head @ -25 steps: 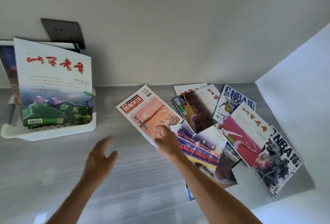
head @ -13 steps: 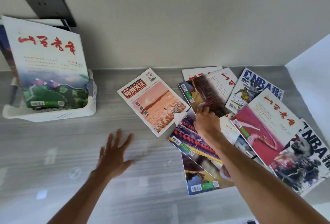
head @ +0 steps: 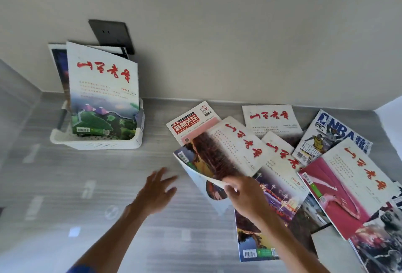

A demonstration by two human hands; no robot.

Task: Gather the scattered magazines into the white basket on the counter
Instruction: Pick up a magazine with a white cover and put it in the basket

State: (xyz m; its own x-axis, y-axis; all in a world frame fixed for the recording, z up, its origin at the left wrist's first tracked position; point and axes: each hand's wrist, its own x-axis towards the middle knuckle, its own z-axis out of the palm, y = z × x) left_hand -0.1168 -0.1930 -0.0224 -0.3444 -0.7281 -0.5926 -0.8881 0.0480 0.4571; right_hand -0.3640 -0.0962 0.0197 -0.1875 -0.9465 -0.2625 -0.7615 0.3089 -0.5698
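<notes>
My right hand (head: 245,196) grips the near edge of a magazine with a dark red cover (head: 226,153), lifted and tilted above the pile. My left hand (head: 156,190) hovers open over the bare counter, to the left of the lifted magazine. The white basket (head: 97,142) stands at the back left by the wall, with a green landscape magazine (head: 104,96) and others upright in it. Several more magazines lie scattered at the right: an orange one (head: 189,125), a pink one (head: 348,185), an NBA issue (head: 330,135).
A dark wall socket (head: 111,35) sits above the basket. A white wall (head: 389,116) closes off the counter at the far right. Grey counter (head: 65,196) stretches between the basket and the pile.
My right hand has taken hold of the dark red magazine and raised it off the pile. My left hand has stayed open over the counter.
</notes>
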